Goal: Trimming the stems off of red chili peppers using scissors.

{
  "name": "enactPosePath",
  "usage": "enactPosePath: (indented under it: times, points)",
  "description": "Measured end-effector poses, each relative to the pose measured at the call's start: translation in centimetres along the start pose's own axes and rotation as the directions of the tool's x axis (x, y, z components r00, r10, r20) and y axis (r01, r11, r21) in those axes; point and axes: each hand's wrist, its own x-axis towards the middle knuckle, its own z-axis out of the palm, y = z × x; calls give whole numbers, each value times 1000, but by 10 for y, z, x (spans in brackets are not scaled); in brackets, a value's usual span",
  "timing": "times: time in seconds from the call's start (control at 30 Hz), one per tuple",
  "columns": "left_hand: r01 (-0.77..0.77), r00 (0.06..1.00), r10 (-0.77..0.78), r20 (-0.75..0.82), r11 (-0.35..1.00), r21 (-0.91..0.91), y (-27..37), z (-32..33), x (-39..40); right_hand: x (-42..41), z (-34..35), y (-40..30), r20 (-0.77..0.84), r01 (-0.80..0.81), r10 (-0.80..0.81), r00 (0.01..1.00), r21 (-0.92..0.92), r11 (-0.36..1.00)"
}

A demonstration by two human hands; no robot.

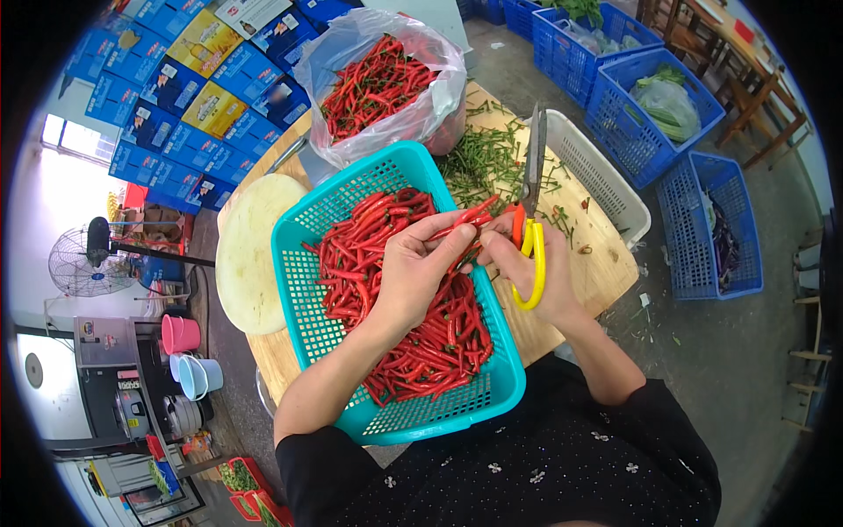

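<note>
Several red chilli peppers point(479, 209) are gripped in my left hand point(421, 263), above the right rim of a turquoise plastic basket point(504, 369). Loose red chillies point(359, 247) fill much of that basket. My right hand point(537, 270) holds scissors point(534, 165) with yellow handles, their dark metal blades pointing away from me. The fingertips of this hand are close to the held chillies; whether they pinch one is hidden. Beyond the basket, cut green stems point(484, 158) lie scattered on the wooden tabletop point(599, 263).
A clear plastic bag point(454, 99) of chillies stands at the table's far side. On the left lies a round pale board point(253, 257), near a knife point(286, 156). A white plastic basket point(593, 178) sits to the right. Blue crates point(708, 227) stand on the floor beyond.
</note>
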Motion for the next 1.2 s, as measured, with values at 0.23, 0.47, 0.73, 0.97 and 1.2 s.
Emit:
enactPosePath:
  times: [0.23, 0.47, 0.73, 0.97, 1.2]
  points:
    - [182, 979, -182, 97, 983, 4, 10, -6, -1, 2, -3, 16, -88, 163, -166, 982, -48, 985]
    - [122, 975, -145, 167, 983, 141, 17, -9, -2, 4, -4, 24, -89, 216, -235, 968, -186, 959]
    - [41, 986, -82, 143, 961, 272, 12, -8, 0, -1, -4, 24, -125, 193, -208, 970, -122, 974]
    - [24, 999, -30, 28, 980, 196, 9, -4, 0, -3, -3, 12, -153, 144, -162, 975, -126, 982]
    - [-13, 1000, 5, 28, 956, 294, 10, -8, -1, -3, -13, 8, -182, 60, -66, 981, -36, 998]
